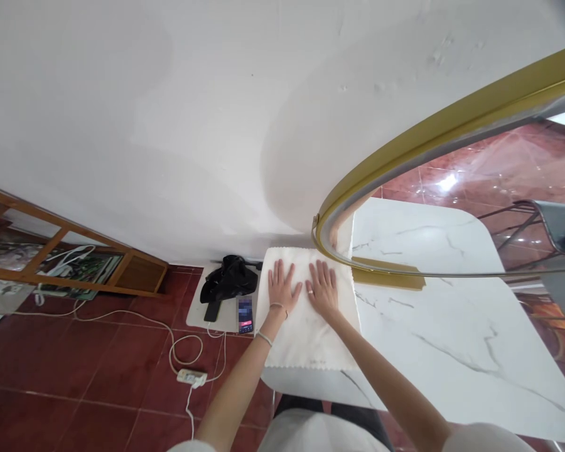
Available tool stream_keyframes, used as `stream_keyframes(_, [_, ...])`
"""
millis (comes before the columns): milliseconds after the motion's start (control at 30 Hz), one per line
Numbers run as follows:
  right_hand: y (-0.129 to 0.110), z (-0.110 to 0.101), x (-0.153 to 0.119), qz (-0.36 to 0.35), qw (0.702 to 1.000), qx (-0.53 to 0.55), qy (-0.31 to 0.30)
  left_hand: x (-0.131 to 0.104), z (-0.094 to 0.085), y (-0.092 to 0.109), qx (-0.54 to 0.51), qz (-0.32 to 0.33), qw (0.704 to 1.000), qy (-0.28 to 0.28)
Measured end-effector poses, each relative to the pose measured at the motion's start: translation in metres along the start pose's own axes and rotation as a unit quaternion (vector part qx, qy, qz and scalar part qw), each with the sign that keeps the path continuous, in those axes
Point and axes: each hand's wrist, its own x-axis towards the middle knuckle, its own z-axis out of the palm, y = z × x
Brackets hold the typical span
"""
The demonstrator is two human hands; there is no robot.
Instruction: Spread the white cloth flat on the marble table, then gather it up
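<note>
A white cloth with scalloped edges (311, 345) lies flat on the left end of the white marble-patterned table (452, 351). My left hand (282, 290) rests palm down on its upper left part, fingers spread, with bracelets at the wrist. Beside it, my right hand (322, 289) also lies palm down on the cloth, fingers apart, a ring on one finger. The two thumbs point toward each other with a small gap between them. Neither hand holds anything.
A gold-framed mirror (381, 157) stands on the table at the right, against the white wall. Left of the cloth, a black bag (230, 279) and two phones (245, 314) (212, 311) lie on a white surface. A power strip (191, 377) and cables are on the red floor.
</note>
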Motion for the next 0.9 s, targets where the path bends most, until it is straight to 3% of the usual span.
stream_keyframes(133, [-0.006, -0.011, -0.061, -0.023, 1.000, 0.005, 0.016, -0.041, -0.004, 0.009, 0.009, -0.012, 1.000, 0.005])
stream_keyframes(233, [-0.002, -0.015, -0.075, -0.015, 1.000, 0.003, 0.013, -0.043, -0.002, 0.011, 0.016, -0.011, 1.000, 0.005])
stream_keyframes(333, [0.006, -0.013, -0.049, -0.012, 1.000, 0.000, 0.018, -0.017, 0.003, 0.009, 0.015, -0.013, 1.000, 0.003])
stream_keyframes(533, [0.021, 0.011, 0.041, 0.048, 0.997, 0.000, -0.055, 0.067, 0.012, 0.001, 0.006, 0.009, 1.000, -0.007])
stream_keyframes(633, [0.025, 0.026, 0.068, 0.078, 0.995, -0.001, -0.064, 0.086, 0.012, -0.004, 0.000, 0.021, 1.000, -0.022])
stream_keyframes(733, [0.026, 0.032, 0.076, 0.086, 0.994, 0.008, -0.063, 0.069, 0.008, -0.011, 0.001, 0.013, 1.000, -0.020])
stream_keyframes(900, [0.006, 0.023, 0.060, 0.056, 0.998, 0.033, -0.025, -0.001, -0.005, -0.027, 0.026, 0.036, 0.999, -0.016])
